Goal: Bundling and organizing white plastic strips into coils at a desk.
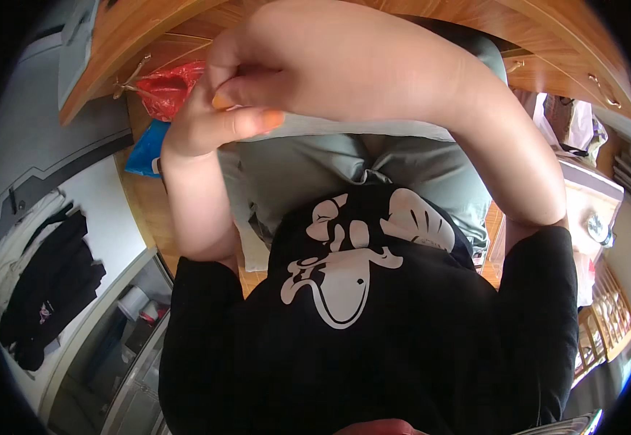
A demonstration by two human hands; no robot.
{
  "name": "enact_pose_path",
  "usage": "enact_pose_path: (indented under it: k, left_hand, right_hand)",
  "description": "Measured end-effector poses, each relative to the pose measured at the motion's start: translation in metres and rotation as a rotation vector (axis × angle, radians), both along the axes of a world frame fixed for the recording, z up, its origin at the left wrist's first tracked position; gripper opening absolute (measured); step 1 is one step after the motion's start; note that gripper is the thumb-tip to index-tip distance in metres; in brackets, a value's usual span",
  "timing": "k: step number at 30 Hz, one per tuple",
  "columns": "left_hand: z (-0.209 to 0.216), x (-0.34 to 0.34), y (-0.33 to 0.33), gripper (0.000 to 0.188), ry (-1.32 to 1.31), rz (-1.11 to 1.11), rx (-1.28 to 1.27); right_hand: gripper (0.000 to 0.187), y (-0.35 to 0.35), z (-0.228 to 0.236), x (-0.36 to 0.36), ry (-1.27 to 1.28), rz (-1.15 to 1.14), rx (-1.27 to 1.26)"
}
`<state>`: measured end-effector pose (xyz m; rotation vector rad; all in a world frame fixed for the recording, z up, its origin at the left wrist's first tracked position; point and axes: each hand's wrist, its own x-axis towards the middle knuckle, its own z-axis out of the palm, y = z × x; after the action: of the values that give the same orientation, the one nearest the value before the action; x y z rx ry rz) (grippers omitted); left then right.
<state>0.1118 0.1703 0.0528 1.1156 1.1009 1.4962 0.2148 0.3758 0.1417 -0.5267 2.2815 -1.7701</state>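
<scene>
Both my hands meet at the upper left, above my lap. My right hand point(265, 69) reaches across from the right; its fingers are bent and pinched together, one orange nail showing. Just below and to its left, my left hand point(196, 127) is curled against it, with the orange-nailed thumb stretched to the right. A tiny whitish spot shows between the fingers, but what they hold is too hidden to name. Under my right forearm, a pale grey-white strip of cloth or a flat sheet point(373, 128) lies across the grey-green trousers point(301, 156).
A wooden desk point(547, 29) with drawers curves along the top. Red point(167, 90) and blue point(145, 148) plastic bags are at the left. Dark clothes point(55, 290) hang beside a glass-fronted cabinet point(105, 348). At the right are bags point(573, 127) and a wooden rack point(605, 315).
</scene>
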Motion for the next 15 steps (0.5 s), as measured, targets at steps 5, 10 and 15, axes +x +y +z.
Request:
enact_pose_path:
  k: [5,10,15]
  left_hand:
    - [-0.012,-0.009,0.04,0.079,-0.277,-0.498,0.402]
    - [0.02,0.024,0.062,0.074,-0.362,-0.193,0.151]
    - [0.055,0.009,0.054,0.035,-0.037,-0.173,-0.186]
  right_hand:
    - [0.025,-0.001,0.012,0.003,-0.458,-0.085,-0.494]
    - [0.022,0.024,0.068,0.007,-0.456,-0.128,-0.173]
    - [0.023,0.042,0.092,0.034,-0.024,-0.538,-0.382]
